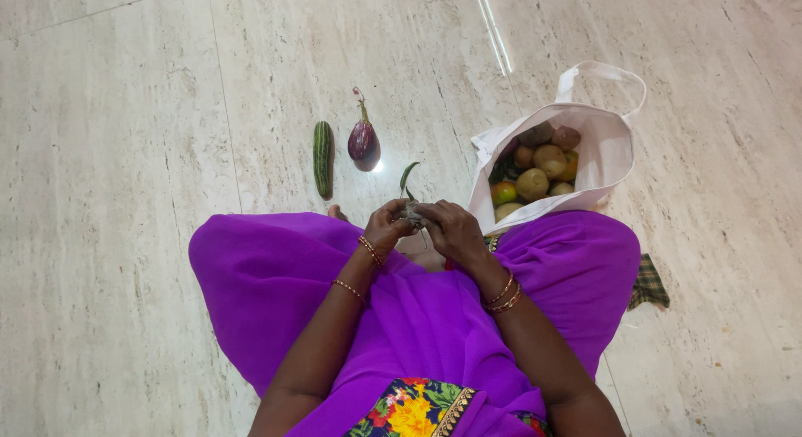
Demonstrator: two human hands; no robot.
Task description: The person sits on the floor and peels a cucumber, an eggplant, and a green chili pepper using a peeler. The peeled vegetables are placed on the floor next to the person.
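A small greyish vegetable with a green stalk (409, 205) sat between both hands above the purple lap. The left hand (387, 226) pinched it from the left with curled fingers, and the right hand (454, 230) closed over it from the right; what kind of vegetable it was could not be told. Just right of the hands lay an open white cloth bag (603, 149) filled with potatoes (532, 184). Farther left on the marble floor (117, 153) lay a purple eggplant (363, 142) and, beside it, a striped green cucumber (322, 157).

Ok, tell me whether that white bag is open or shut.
Open: the white bag lies on the floor, its mouth spread, potatoes showing inside.
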